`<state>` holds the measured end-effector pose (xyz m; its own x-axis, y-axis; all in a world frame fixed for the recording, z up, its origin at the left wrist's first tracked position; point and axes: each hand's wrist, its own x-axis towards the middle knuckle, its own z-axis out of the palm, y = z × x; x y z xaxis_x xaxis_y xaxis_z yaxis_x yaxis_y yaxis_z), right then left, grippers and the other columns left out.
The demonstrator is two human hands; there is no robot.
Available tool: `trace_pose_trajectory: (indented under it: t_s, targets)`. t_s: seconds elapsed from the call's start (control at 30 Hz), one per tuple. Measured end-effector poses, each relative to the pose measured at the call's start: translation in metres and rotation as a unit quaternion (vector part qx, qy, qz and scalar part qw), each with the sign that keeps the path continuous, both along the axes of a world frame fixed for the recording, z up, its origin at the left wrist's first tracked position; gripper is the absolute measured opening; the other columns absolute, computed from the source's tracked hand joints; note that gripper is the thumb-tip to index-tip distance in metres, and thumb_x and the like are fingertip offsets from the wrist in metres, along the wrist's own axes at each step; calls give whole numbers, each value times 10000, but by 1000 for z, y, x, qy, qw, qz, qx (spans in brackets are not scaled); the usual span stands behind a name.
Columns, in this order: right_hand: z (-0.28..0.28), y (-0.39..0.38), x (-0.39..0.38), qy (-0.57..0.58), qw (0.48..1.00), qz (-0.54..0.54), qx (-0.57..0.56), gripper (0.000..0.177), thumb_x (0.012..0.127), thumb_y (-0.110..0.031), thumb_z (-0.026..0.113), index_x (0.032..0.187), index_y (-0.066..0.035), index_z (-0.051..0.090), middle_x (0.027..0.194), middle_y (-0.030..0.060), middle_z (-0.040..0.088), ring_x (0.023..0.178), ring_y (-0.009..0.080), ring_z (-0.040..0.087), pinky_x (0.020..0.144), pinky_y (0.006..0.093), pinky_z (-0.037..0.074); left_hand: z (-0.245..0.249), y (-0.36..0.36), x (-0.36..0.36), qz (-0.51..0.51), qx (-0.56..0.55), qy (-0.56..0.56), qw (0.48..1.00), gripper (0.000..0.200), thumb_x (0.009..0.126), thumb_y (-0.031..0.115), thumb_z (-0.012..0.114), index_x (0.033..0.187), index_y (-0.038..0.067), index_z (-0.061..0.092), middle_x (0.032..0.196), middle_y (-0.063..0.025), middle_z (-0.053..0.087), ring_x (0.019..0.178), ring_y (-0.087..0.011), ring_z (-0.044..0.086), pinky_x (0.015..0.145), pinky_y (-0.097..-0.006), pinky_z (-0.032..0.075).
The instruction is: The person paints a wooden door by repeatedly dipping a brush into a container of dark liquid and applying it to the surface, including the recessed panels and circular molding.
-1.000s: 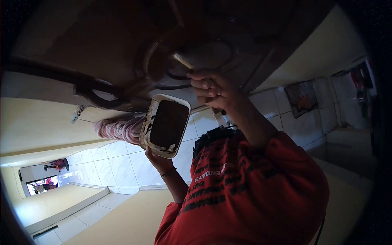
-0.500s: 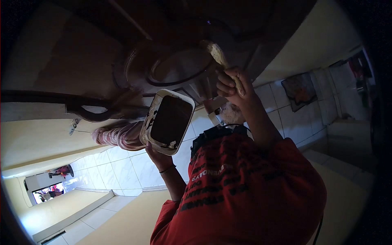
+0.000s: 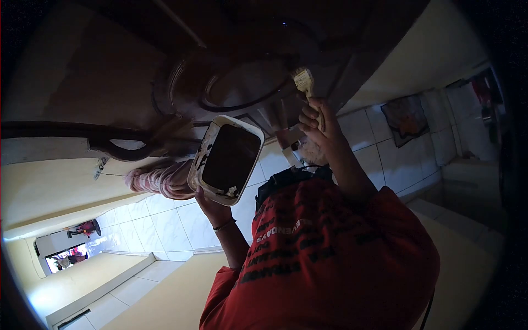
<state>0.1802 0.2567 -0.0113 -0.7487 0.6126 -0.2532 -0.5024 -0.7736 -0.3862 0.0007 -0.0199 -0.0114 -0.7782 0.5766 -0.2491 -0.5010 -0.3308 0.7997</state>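
My left hand grips the lower edge of a pale rectangular container with dark brown paint inside and smears on its rim. In my right hand, the fingers are wrapped round the handle of a paintbrush. The bristles point up at a dark brown panelled door with curved raised mouldings; whether they touch it I cannot tell. The container is tilted, just below the oval moulding.
White floor tiles lie below. A dark mat with an orange pattern is at the right. Striped cloth hangs or lies left of the container. A cream wall stands at the left.
The brush in my right hand has moved slightly right and down, and its bristles now show more broadly. The container has shifted up a little.
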Motion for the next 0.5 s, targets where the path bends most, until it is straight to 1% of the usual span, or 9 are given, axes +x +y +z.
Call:
trace_pose_trajectory:
  t_s: [0.07, 0.13, 0.27, 0.33, 0.4, 0.47, 0.5]
  targets:
    - [-9, -2, 0, 6, 1000, 2, -1, 365, 924, -285, 571, 1213, -64, 556, 570, -87, 429, 470, 46, 387, 498, 231, 321, -1, -3, -1, -3, 11, -11, 1000, 674, 938, 442, 473, 1461, 42, 327, 1468, -140, 417, 1353, -286, 409, 1109, -438, 347]
    - [-16, -5, -2, -14, 999, 5, -31, 376, 920, -308, 594, 1217, -81, 560, 572, -92, 433, 473, 43, 390, 499, 227, 319, -1, -5, -1, 0, 10, -10, 1000, 671, 939, 441, 473, 1459, 41, 331, 1466, -138, 421, 1351, -284, 413, 1108, -437, 350]
    - [-30, -10, -11, -51, 998, 19, -34, 399, 918, -355, 617, 1218, -98, 565, 590, -95, 442, 473, 43, 390, 492, 221, 309, -1, -9, 0, 11, -5, -11, 1000, 659, 941, 439, 471, 1451, 41, 344, 1460, -131, 432, 1342, -279, 425, 1104, -434, 358]
    - [-38, -12, -15, -74, 996, 30, -35, 441, 879, -411, 672, 1204, -129, 576, 646, -65, 487, 490, 45, 415, 472, 216, 308, -3, -14, -1, 11, 3, -9, 1000, 656, 942, 438, 470, 1449, 41, 348, 1460, -131, 432, 1340, -279, 428, 1103, -434, 360]
    - [-49, -13, -21, -88, 994, 50, -36, 449, 882, -437, 669, 1200, -135, 576, 666, -62, 504, 489, 45, 420, 464, 213, 308, -2, -16, -1, 13, 13, -5, 1000, 652, 942, 437, 469, 1447, 41, 351, 1460, -131, 432, 1338, -280, 430, 1102, -433, 361]
    - [-60, -18, -30, -104, 991, 75, -36, 457, 884, -464, 666, 1196, -141, 577, 685, -58, 521, 488, 44, 424, 456, 211, 309, 0, -18, 1, 21, -1, 11, 1000, 654, 943, 435, 465, 1450, 40, 346, 1457, -133, 435, 1339, -281, 430, 1101, -434, 361]
    - [-65, -24, -37, -147, 986, 73, -33, 452, 882, -473, 665, 1184, -147, 583, 701, -55, 535, 489, 46, 424, 453, 210, 309, 0, -22, 1, 26, 1, 11, 1000, 654, 943, 435, 465, 1450, 40, 346, 1457, -133, 435, 1339, -281, 430, 1101, -434, 361]
